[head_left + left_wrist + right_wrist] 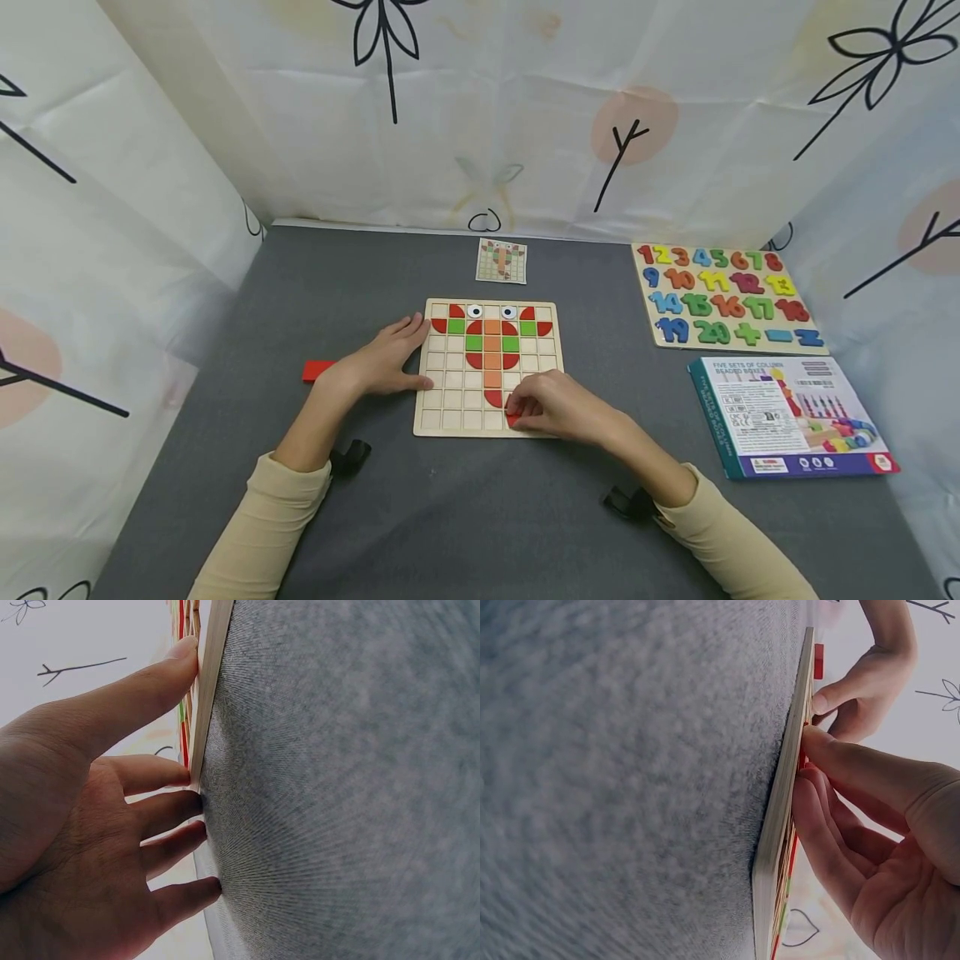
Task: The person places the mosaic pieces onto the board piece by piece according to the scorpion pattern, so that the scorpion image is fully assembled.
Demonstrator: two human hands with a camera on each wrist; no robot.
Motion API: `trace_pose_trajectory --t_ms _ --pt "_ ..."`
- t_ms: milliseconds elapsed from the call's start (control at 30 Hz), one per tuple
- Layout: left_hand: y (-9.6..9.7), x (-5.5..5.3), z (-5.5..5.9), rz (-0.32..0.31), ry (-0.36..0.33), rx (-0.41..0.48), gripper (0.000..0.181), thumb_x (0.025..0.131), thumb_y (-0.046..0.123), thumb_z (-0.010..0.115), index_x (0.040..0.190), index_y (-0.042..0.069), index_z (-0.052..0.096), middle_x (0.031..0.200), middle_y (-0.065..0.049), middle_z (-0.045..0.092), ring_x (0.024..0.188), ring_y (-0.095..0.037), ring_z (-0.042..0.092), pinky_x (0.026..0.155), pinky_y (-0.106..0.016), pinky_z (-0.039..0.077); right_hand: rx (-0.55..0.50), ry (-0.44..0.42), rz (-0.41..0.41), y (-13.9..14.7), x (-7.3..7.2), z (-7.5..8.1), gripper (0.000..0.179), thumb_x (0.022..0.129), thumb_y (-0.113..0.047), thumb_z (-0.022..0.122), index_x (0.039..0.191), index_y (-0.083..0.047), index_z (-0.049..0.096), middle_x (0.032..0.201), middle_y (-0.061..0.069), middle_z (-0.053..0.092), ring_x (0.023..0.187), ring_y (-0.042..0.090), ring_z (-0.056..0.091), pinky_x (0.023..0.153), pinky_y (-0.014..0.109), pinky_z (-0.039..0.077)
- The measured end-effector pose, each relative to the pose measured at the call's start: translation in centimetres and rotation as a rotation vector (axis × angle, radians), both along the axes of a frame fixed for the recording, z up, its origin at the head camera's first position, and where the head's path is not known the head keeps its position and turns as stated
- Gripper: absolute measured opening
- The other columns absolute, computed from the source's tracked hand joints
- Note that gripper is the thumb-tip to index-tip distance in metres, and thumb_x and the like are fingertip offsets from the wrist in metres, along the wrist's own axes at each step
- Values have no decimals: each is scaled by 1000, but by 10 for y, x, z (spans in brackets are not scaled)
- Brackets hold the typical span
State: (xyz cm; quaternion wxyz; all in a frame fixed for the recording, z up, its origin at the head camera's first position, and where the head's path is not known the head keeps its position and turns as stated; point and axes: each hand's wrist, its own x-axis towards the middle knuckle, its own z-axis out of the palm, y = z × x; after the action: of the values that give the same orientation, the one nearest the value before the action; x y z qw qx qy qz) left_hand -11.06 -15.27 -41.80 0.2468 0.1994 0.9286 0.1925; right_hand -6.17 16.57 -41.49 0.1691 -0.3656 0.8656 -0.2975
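Note:
A square wooden grid board (442, 402) lies on the grey cloth. It carries red, green and orange pieces (492, 342) and two round eye pieces (475, 312) near its far edge. My left hand (381, 360) touches the board's left edge, its fingers fairly straight and spread. Over the near right part of the board, my right hand (564, 404) pinches a small red piece (512, 420) between thumb and fingers, down at the grid. The fingers cover most of that piece. Partly behind my left wrist lies a red block (315, 370).
Beyond the board lies a small pattern card (491, 271). To the right are a colourful number board (678, 297) and, nearer, a flat boxed set (757, 408). White printed curtains (510, 100) surround the table's back and sides.

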Motion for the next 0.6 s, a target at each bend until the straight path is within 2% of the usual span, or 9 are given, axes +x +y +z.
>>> trace_pose_trajectory --t_ms 367,600 --pt "1 1 -1 1 2 -6 104 99 38 80 172 -1 18 182 -23 12 171 -44 10 138 -62 19 14 45 16 -1 0 1 9 93 -5 85 101 -8 81 94 2 79 79 5 62 73 21 55" --pt "2 1 -1 0 2 -4 104 99 38 80 172 -1 18 182 -23 12 171 -44 10 138 -62 18 9 27 -9 3 -1 4 13 92 -7 87 104 -7 82 95 2 80 79 4 63 73 20 57"
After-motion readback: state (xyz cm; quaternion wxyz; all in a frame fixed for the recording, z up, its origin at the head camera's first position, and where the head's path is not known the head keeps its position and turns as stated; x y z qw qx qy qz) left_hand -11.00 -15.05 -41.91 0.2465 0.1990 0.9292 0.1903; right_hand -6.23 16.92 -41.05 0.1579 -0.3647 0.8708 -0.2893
